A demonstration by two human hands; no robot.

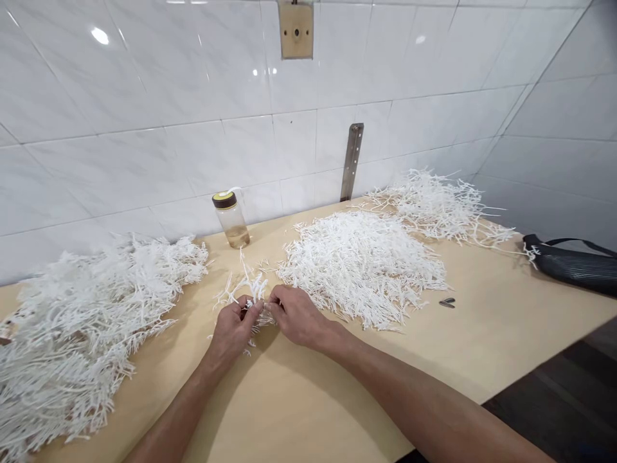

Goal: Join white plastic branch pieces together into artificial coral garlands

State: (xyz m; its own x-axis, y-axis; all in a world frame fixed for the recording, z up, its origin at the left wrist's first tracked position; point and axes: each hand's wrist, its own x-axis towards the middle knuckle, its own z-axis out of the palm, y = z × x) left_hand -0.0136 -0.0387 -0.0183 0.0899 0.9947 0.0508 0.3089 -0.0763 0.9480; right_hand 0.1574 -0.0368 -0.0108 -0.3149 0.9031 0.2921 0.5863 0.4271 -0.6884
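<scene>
My left hand pinches a white branched piece that looks like thin plastic twigs, its prongs sticking up past the fingers. Close against it, my right hand has thumb and forefinger pressed together on an edge of the same piece; the exact grip point is partly hidden. A few small white bits lie on the table below and beside the hands. Just right of my right hand is a heap of short, loose white sticks.
A large pile of white branched pieces covers the left side. Another tangled pile lies at the back right. A bottle stands near the wall. Small dark clippers, a black bag and a metal strip are visible.
</scene>
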